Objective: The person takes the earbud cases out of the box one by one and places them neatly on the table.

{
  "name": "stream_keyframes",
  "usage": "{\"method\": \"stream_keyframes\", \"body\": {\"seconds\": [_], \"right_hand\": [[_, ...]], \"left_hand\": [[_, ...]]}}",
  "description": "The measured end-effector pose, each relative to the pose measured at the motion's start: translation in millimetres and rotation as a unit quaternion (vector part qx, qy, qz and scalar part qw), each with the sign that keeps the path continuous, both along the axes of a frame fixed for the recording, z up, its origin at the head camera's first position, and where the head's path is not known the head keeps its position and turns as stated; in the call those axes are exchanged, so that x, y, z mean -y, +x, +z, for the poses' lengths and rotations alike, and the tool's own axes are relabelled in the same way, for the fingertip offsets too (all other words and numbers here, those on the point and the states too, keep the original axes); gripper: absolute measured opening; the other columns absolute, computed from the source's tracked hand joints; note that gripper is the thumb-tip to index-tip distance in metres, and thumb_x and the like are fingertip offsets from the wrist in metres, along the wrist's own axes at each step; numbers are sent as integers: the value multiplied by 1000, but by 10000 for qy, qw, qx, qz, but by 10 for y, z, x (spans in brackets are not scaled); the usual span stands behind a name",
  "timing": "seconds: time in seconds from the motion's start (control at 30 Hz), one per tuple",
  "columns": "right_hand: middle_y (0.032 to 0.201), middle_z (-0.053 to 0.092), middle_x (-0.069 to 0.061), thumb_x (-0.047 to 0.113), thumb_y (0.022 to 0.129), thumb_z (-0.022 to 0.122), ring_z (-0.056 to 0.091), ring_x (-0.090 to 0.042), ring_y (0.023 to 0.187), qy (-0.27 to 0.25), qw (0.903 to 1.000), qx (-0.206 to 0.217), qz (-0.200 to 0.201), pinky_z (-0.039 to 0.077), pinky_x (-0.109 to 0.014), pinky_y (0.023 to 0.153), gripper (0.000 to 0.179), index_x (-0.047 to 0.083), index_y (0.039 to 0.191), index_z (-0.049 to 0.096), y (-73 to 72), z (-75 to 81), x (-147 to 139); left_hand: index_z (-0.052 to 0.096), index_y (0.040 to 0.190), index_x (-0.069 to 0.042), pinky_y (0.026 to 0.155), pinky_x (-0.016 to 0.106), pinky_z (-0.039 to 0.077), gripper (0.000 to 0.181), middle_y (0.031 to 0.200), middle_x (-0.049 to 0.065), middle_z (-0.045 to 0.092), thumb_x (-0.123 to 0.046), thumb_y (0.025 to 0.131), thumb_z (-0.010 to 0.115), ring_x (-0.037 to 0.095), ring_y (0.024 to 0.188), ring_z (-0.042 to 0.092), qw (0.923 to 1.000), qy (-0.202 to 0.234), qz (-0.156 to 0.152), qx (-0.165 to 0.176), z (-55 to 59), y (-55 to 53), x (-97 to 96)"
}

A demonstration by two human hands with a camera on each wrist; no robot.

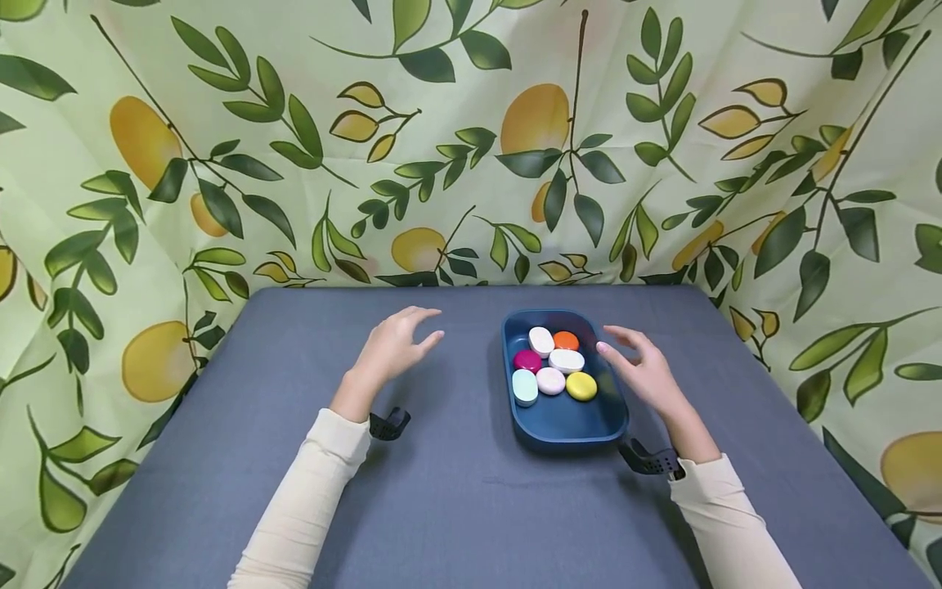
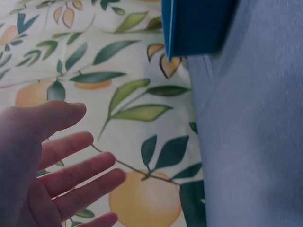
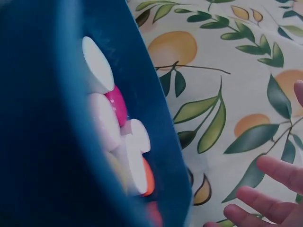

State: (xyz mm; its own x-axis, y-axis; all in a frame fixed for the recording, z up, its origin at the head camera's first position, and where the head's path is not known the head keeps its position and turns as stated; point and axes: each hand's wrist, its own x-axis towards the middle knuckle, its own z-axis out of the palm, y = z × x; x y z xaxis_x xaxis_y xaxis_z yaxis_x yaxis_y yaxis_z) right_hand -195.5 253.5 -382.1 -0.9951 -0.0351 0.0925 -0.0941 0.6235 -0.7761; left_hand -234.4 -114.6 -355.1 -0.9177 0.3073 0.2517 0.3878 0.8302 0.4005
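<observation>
A dark blue rounded bin stands on the table, right of its middle. Inside lie several smooth, soap-like pieces: an orange one, a magenta one, a yellow one, a pale mint one, a pale pink one and two white ones, one upper and one lower. To the left of the bin, my left hand hovers over the table, fingers relaxed, holding nothing. My right hand is beside the bin's right rim, fingers apart and nothing held; contact with the rim cannot be told.
A grey-blue cloth covers the table. Behind it and along both sides hangs a curtain printed with leaves and yellow fruit. Black straps, one left and one right, sit at my wrists.
</observation>
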Motion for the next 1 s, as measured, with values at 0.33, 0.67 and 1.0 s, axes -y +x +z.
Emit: {"method": "stream_keyframes", "body": {"seconds": [0.33,0.67,1.0], "right_hand": [[150,39,-23,31,98,55,40,-40,136,-553,9959,541,473,39,-59,108,57,4,145,38,89,-306,-265],[125,51,30,3,86,67,46,13,111,-1317,9766,456,1638,43,-8,87,58,5,140,47,-48,-553,-511],[156,28,-12,3,86,64,32,-19,141,-1892,9525,963,2185,41,-7,94,74,8,151,28,-60,-710,-545]], "left_hand": [[63,127,-14,97,43,51,36,125,6,68,-29,94,61,23,111,65,9963,540,-600,307,-29,107,-206],[64,124,-10,99,39,53,34,121,6,69,-23,93,63,20,109,66,9896,818,-1098,444,-72,166,-507],[65,124,-9,99,39,53,33,119,8,69,-20,93,63,20,108,66,9809,1053,-1486,687,-154,140,-776]]}}
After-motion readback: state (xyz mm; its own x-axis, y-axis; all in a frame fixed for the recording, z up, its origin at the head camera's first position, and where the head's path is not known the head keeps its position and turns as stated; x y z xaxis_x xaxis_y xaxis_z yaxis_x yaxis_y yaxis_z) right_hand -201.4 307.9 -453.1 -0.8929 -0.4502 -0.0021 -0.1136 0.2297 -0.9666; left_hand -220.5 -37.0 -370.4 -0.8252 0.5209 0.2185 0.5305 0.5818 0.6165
